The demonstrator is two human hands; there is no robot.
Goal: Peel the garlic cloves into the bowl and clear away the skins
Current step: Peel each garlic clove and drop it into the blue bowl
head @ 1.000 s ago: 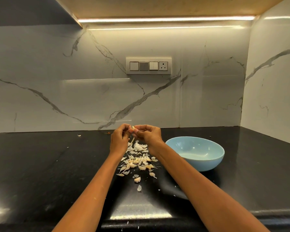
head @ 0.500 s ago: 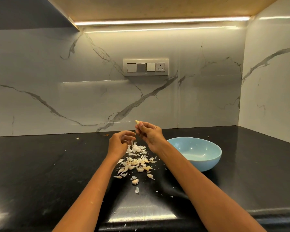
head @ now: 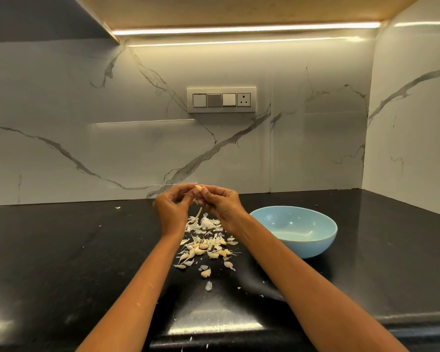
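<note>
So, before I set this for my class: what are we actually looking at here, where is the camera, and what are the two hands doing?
No machine here: a person wears a camera on the head, looking forward and down at their own bare arms. The left hand and right hand meet above a black stone counter, pinching one pale garlic clove between the fingertips; a strip of skin hangs below it. Under them lies a scattered pile of cloves and papery skins. To the right stands a light blue bowl; no cloves show inside. Behind is a white marble wall with a switch panel.
</note>
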